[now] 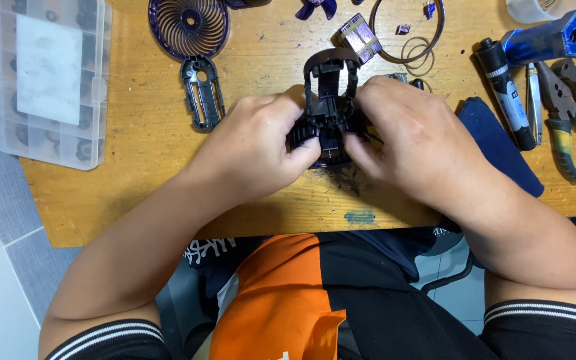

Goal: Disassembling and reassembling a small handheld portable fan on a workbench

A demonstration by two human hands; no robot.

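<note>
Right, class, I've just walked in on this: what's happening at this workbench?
A person sits at a wooden table, gripping a black plastic part between the left hand and right hand. Around it lie a purple round grille, a black bracket, wire rings, pliers, a blue tool and a clear parts box.
</note>
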